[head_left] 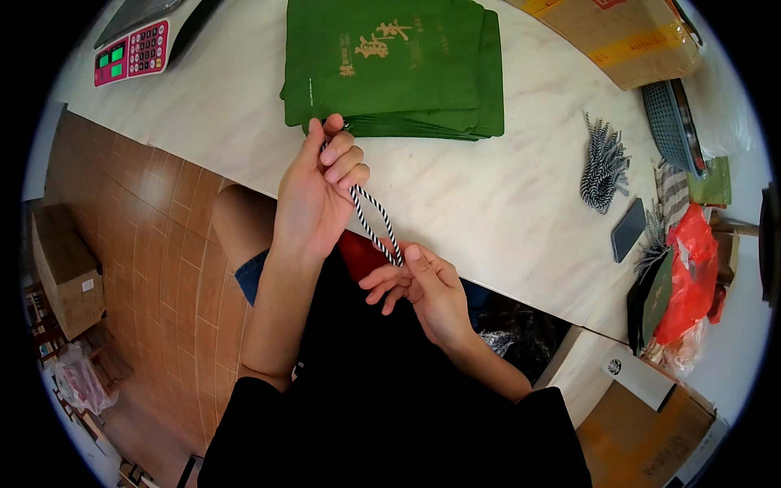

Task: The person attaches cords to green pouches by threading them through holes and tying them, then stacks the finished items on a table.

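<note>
A black-and-white twisted cord [376, 213] runs between my two hands in a narrow loop. My left hand [319, 183] is closed on its upper part, thumb and fingertips pinching it just in front of the green bags. Lower down and to the right, my right hand [427, 289] pinches the loop's lower end between thumb and forefinger, its other fingers loosely curled. Beyond my left fingertips lies a stack of flat green bags [390, 73] with gold print. Whether the cord is joined to a bag cannot be made out.
A bundle of similar cords [604, 167] and a dark phone [628, 231] lie on the pale marbled table [521, 220]. A pink-framed digital scale [134, 53] stands far left. At the right are a cardboard box [618, 37], a grey basket [674, 126] and a red plastic bag [691, 272].
</note>
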Demonstrator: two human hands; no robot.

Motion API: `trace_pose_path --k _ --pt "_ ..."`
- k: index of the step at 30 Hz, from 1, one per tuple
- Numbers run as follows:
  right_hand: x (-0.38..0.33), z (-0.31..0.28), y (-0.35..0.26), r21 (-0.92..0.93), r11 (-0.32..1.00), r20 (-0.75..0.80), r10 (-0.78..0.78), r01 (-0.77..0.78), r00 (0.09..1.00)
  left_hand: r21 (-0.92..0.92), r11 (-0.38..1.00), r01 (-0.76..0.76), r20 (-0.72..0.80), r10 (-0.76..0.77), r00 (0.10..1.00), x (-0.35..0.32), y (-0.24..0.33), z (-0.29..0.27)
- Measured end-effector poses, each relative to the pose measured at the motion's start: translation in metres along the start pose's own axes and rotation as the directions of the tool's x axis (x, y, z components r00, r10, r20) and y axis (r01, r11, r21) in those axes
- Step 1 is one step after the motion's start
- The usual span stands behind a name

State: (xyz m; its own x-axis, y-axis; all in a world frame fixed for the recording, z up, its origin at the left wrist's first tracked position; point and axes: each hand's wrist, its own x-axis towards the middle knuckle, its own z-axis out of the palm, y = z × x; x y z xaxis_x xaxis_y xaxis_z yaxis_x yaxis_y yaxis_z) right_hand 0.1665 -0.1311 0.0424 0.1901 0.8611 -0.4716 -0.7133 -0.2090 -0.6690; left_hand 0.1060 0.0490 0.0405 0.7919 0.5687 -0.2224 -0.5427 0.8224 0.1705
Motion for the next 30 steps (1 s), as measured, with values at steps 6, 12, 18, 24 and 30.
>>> trace_pose_path --k 6,12,18,24,30 --pt "-0.002 0.010 -0.004 -0.083 0.996 -0.026 -0.033 0.031 0.999 0.022 1.000 0.000 0.020 -0.001 1.000 0.000 0.002 -0.003" --pt "0.000 0.016 -0.005 -0.123 0.992 -0.058 -0.038 0.031 0.998 0.018 1.000 -0.008 0.034 0.007 0.999 0.000 0.001 -0.003" --pt "0.001 0.016 -0.004 -0.129 0.991 -0.058 -0.039 0.031 0.998 0.023 1.000 -0.013 0.018 0.012 1.000 0.000 -0.002 -0.001" --pt "0.001 0.019 -0.008 -0.124 0.992 -0.073 -0.027 0.018 0.997 0.050 0.998 -0.047 0.001 0.047 0.999 0.000 -0.005 0.000" --pt "0.001 0.019 -0.005 -0.068 0.997 -0.111 -0.055 0.048 0.992 0.077 0.991 -0.107 0.007 0.107 0.994 0.002 -0.005 -0.001"
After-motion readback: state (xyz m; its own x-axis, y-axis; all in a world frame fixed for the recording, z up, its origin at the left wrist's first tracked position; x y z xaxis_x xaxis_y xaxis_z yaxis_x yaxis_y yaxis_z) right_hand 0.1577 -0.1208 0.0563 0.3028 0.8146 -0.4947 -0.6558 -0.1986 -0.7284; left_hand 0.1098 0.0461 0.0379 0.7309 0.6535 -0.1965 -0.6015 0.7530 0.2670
